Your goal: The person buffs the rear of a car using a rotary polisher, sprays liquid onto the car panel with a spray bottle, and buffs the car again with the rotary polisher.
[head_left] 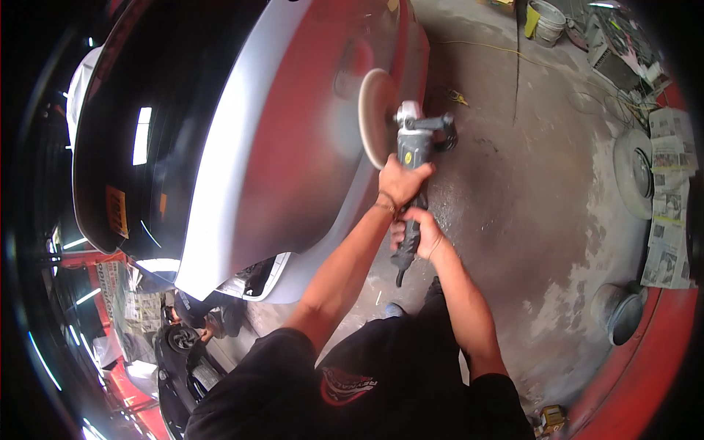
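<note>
A grey and black power polisher (415, 147) is held with both hands, its round pale pad (376, 119) turned toward the side of a silver car (308, 147). My left hand (400, 180) is wrapped round the tool's body just below its head. Lower down, my right hand (425, 233) grips the rear of the handle. The pad's edge looks smeared by motion, and its working face is hidden, so contact with the panel cannot be told. Red reflections and a hazy patch show on the car's glossy panel.
Another person (213, 315) crouches by a dark car's wheel (182, 338) at the lower left. On the right are a tire (633, 174), newspaper sheets (669, 198) and a metal drum (617, 314). A bucket (546, 23) and a yellow cord (484, 47) lie beyond.
</note>
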Demonstrator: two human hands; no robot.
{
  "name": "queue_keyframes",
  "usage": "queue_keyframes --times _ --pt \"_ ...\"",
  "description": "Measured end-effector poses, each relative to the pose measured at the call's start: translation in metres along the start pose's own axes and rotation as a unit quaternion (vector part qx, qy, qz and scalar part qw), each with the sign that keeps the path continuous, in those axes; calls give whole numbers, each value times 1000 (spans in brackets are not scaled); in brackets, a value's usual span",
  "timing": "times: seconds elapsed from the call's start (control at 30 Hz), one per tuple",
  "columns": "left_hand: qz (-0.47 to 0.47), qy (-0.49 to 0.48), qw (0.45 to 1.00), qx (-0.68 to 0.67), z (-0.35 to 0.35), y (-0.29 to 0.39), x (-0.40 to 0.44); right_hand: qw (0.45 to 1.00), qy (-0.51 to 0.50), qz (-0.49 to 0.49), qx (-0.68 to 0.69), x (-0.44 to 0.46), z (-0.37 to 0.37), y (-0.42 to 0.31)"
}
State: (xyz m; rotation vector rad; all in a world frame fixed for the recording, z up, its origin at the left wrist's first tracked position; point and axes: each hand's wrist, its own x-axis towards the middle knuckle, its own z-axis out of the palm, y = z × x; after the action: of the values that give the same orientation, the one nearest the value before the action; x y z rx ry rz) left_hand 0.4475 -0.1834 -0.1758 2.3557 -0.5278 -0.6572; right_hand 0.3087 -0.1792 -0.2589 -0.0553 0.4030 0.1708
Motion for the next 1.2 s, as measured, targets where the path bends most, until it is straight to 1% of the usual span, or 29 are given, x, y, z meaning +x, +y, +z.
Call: queue_keyframes --times 0.03,0.13,0.2,0.3,0.4,0.47,0.5,0.57,0.63,0.67,0.7,0.73,0.77,0.83,0.87,0.93,1.0,1.07,1.17,1.2 --pt "1 3 1000 -4 4 9 14 1000 -6 -4 15 5 0 -16" --pt "-25 -22 999 23 12 19 44 999 -31 -34 -7 16 3 -42" --pt "-33 -40 998 36 12 18 51 999 -36 -36 1 21 0 -36" --pt "-30 -16 999 38 9 -3 24 999 -24 -21 23 19 -9 -5" --pt "-32 -24 999 26 -3 -39 -24 999 -6 5 43 4 -18 53" --pt "-36 -35 999 7 -17 -64 -64 998 21 32 46 -1 -32 103" --pt "-38 -43 998 -1 -25 -77 -84 996 25 46 74 -2 -37 132" --pt "-38 -47 998 -7 -44 -105 -125 995 18 62 77 -10 -25 184" --pt "-35 -39 999 14 -62 -134 -165 994 -4 59 95 -18 -15 238" --pt "-37 -46 998 11 -71 -147 -180 996 23 50 71 -24 -7 264" --pt "-44 -51 998 8 -82 -159 -198 997 17 42 56 -27 -4 288" --pt "-53 -55 997 6 -93 -171 -217 996 -10 37 80 -32 -2 311" --pt "-60 -64 996 18 -103 -180 -232 993 -39 31 104 -35 1 330" --pt "-70 -81 993 45 -120 -193 -257 995 -27 35 91 -41 11 361" --pt "-62 -68 995 30 -121 -206 -265 995 -21 37 86 -43 16 372" --pt "-52 -63 996 30 -124 -218 -273 997 -20 41 66 -44 16 385" --pt "-39 -58 997 24 -121 -225 -271 998 -7 43 47 -43 18 383" --pt "-24 -57 998 9 -110 -225 -259 998 21 43 30 -45 19 366" --pt "-25 -68 997 27 -93 -206 -220 996 3 38 85 -34 9 324" --pt "-27 -69 997 23 -86 -198 -208 997 -5 32 75 -29 4 308"
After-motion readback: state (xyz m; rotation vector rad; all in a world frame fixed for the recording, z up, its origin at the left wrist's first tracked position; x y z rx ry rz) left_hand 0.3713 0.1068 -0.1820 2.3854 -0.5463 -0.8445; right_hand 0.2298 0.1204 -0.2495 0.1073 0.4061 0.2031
